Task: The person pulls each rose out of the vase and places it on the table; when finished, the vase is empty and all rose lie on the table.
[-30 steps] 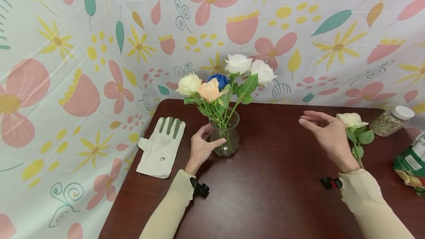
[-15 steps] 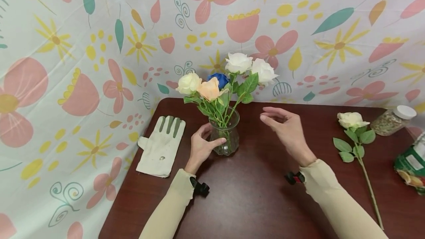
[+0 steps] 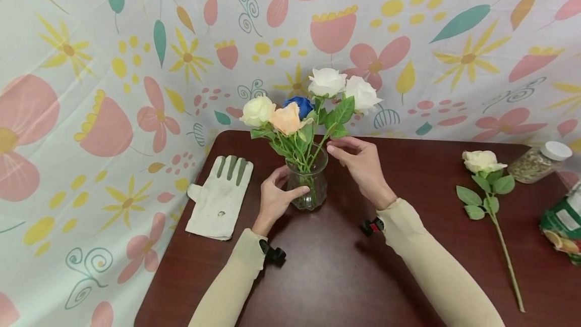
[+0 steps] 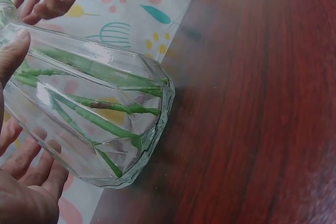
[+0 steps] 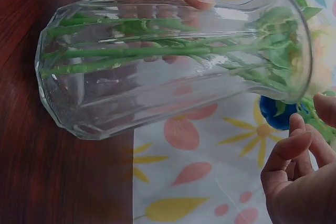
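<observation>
In the head view my left hand [image 3: 274, 199] grips a clear glass vase [image 3: 316, 189] from its left side, thumb across the front. The left wrist view shows the fingers curving round behind the glass, with several green stems [image 4: 105, 119] inside reaching its base. Above the rim stand a cream rose [image 3: 257, 111], a peach rose [image 3: 287, 118], a blue rose [image 3: 299, 106] and two white roses [image 3: 328, 83]. My right hand [image 3: 364, 168] hovers beside the rim and leaves on the right, its fingers loosely bent with nothing between them.
A single cream rose [image 3: 482, 162] lies on the dark wooden table [image 3: 327, 276] at the right. Behind it are a white-lidded jar [image 3: 535, 164] and a green package [image 3: 563, 223]. A work glove [image 3: 221, 198] lies at the left. A floral cloth [image 3: 395, 64] hangs behind.
My right hand has moved left from beside the lone rose to the vase's rim. The left hand keeps its grip on the vase. The head view has shifted slightly.
</observation>
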Demonstrator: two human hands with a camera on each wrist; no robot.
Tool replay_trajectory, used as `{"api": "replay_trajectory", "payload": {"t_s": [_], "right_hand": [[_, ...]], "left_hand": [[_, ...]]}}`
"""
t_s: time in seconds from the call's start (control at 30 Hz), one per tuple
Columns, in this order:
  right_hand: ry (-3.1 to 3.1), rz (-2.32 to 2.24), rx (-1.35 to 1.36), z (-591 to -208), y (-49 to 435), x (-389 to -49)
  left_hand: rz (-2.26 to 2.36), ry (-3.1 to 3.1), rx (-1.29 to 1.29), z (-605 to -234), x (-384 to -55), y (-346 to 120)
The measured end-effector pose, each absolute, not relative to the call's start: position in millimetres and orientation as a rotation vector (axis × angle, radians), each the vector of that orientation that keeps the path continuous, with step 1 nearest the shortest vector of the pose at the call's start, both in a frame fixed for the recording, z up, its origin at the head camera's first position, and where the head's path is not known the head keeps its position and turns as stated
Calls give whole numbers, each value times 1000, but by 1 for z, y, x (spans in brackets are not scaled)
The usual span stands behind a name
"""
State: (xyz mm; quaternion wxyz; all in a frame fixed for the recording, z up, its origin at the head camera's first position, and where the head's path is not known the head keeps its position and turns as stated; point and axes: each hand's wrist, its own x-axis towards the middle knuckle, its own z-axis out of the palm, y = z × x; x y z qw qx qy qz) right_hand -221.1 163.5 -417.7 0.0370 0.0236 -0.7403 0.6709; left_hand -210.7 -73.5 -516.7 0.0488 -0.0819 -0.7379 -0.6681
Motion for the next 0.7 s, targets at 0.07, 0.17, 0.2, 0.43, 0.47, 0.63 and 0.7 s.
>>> {"api": "replay_trajectory", "payload": {"t_s": [0.07, 0.17, 0.2, 0.43, 0.47, 0.63, 0.7], "right_hand": [[-2281, 2064, 86, -418, 160, -226], [-2297, 2074, 88, -419, 155, -230], [-2300, 2077, 91, -419, 154, -231], [-2323, 2086, 73, -415, 149, -234], [-2320, 2091, 70, -416, 149, -234], [-2286, 2100, 81, -418, 149, -237], [-2267, 2098, 94, -417, 148, -238]], "left_hand": [[-2037, -2250, -248, -516, -211, -74], [-2040, -2253, -246, -517, -211, -74], [-2040, -2252, -243, -517, -211, -74], [-2037, -2250, -246, -518, -211, -74], [-2035, -2253, -247, -519, -211, -74], [-2023, -2251, -266, -521, -211, -74], [-2025, -2243, -273, -520, -212, -75]]}}
